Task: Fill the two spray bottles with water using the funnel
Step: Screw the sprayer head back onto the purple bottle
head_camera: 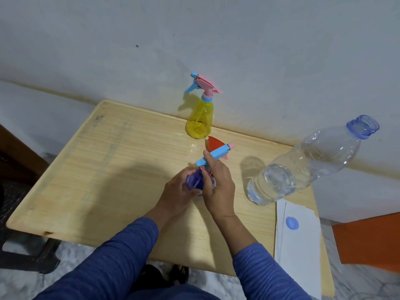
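Head view: left hand [180, 191] cups purple spray bottle [195, 180]; right hand [218, 180] grips its spray head [214, 155].

Both hands cover most of the purple spray bottle [194, 182], leaving its water level impossible to judge. Its blue trigger head [213, 155] hides part of the red funnel [214, 144] behind it. The white paper [303, 245] at near right runs off the frame's bottom edge, as do both blue sleeves [121, 263].
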The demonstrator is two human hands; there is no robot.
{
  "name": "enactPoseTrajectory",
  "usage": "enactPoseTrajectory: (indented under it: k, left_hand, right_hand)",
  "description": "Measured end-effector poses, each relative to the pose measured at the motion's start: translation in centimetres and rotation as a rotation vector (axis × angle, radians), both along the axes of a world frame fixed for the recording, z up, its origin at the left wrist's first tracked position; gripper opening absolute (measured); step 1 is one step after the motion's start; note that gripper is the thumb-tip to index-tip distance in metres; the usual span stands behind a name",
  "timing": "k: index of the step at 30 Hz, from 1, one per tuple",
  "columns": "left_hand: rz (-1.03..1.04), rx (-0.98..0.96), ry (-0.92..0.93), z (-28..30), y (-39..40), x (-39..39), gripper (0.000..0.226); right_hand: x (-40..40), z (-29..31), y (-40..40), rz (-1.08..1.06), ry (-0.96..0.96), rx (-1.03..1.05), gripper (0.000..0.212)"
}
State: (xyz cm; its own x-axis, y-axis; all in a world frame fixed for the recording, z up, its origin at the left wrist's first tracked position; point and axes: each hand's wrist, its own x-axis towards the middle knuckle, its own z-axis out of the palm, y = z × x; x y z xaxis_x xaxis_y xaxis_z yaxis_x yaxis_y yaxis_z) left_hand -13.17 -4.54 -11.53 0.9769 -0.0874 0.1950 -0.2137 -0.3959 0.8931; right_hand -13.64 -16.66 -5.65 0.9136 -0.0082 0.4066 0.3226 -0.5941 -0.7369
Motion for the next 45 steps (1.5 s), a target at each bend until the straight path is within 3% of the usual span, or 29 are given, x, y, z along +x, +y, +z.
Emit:
enactPoseTrajectory:
  k: [6,11,17,24,28,33,39,45]
  left_hand:
    - [-0.013,0.015,0.006,0.6,-0.1,-0.3,0.063]
    - [0.023,0.037,0.058,0.2,-0.1,-0.2,0.066]
    - [0.008,0.050,0.010,1.0,-0.3,-0.3,0.060]
    - [-0.012,0.069,0.043,0.1,0.0,-0.3,0.068]
    - [0.000,0.085,0.040,0.2,-0.1,-0.2,0.057]
    - [0.025,0.056,0.090,0.5,-0.2,-0.1,0.055]
    - [0.041,0.028,0.134,0.4,-0.2,-0.2,0.054]
    - [0.022,0.038,0.084,0.8,-0.2,-0.2,0.049]
  right_hand:
    - [0.5,0.1,0.0,-0.081,0.024,0.043,0.043]
    - [0.6,-0.5,-0.5,-0.016,-0.040,-0.135,0.049]
    - [0.8,0.0,0.1,-0.036,-0.007,0.001,0.030]
    - [0.4,0.2,-0.4,0.026,-0.064,-0.054,0.049]
    - [0.6,0.0,0.6,-0.060,0.003,-0.005,0.044]
    - [1.0,0.0,0.6,-0.090,0.029,0.067,0.055]
    - [0.4,-0.5,-0.3,0.003,-0.076,-0.087,0.052]
    - [1.0,0.1,0.8,-0.090,0.053,0.135,0.063]
